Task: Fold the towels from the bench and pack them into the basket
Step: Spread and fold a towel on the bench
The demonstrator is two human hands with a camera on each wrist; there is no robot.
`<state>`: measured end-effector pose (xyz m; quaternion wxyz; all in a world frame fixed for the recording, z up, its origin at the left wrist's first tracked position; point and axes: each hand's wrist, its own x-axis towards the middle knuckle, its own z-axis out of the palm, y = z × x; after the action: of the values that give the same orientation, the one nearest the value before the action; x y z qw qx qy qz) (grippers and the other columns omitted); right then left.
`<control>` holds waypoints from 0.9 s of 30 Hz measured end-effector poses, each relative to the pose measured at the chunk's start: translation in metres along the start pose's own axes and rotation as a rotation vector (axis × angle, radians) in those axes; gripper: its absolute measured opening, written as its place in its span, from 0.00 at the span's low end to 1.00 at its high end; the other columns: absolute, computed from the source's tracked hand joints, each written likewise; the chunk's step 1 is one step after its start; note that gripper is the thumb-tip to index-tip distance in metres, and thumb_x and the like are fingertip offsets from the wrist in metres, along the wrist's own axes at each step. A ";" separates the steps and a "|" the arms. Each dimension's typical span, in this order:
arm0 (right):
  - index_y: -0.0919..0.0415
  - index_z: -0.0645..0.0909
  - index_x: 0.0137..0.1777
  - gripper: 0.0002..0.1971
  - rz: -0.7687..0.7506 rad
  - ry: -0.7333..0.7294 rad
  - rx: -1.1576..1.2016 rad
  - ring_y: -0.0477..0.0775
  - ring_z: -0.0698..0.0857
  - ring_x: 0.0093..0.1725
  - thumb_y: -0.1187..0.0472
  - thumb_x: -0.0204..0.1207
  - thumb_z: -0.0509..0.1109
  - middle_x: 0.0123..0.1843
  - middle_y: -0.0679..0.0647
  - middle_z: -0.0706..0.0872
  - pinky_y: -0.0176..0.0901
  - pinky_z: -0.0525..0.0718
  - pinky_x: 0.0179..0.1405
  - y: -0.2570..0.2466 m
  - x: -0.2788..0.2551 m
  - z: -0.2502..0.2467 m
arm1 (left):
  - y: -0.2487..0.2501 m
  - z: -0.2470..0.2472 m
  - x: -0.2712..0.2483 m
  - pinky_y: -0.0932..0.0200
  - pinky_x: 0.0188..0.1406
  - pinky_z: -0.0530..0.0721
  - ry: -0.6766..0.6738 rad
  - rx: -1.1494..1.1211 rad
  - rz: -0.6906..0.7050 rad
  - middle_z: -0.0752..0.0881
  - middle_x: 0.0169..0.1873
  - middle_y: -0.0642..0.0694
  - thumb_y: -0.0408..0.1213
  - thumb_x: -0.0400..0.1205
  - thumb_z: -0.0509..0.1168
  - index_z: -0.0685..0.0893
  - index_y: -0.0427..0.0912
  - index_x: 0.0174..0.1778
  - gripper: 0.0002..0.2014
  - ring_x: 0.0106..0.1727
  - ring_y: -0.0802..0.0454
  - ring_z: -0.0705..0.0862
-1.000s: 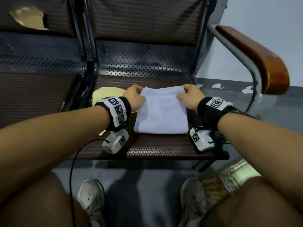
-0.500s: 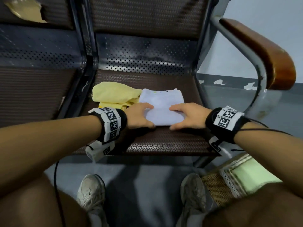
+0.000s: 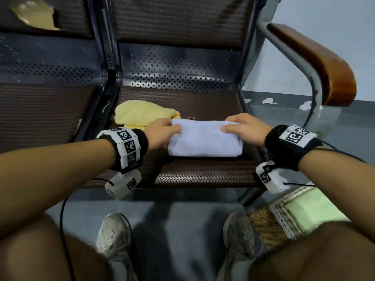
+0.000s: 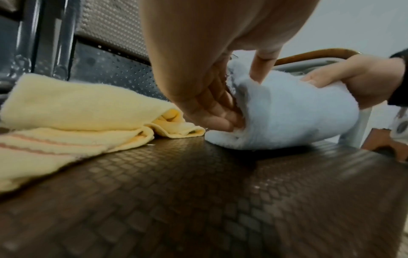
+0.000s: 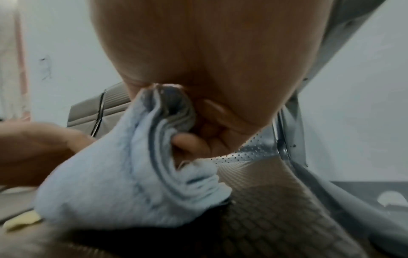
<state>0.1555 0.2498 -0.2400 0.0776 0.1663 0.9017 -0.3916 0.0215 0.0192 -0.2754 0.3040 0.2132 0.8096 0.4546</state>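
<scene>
Where grey wall meets floor, brown woven bench seat

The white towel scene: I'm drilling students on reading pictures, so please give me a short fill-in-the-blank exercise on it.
1. Both hands, left and right, grip the folded ____ towel.
2. A ____ towel lies on the bench seat beside the left hand.
3. The wicker basket stands on the ____.

Missing words: white; yellow; floor
</scene>
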 end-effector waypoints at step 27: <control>0.50 0.71 0.78 0.34 -0.140 0.052 0.001 0.47 0.82 0.64 0.61 0.71 0.77 0.67 0.47 0.81 0.35 0.82 0.55 -0.056 0.005 0.013 | 0.059 0.008 -0.010 0.47 0.58 0.84 0.032 -0.247 0.228 0.87 0.43 0.43 0.25 0.69 0.73 0.83 0.42 0.43 0.11 0.46 0.49 0.84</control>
<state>0.1302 0.2059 -0.2117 0.0265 0.1132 0.9127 -0.3918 0.0384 0.0475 -0.2243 0.2616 0.2572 0.7228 0.5857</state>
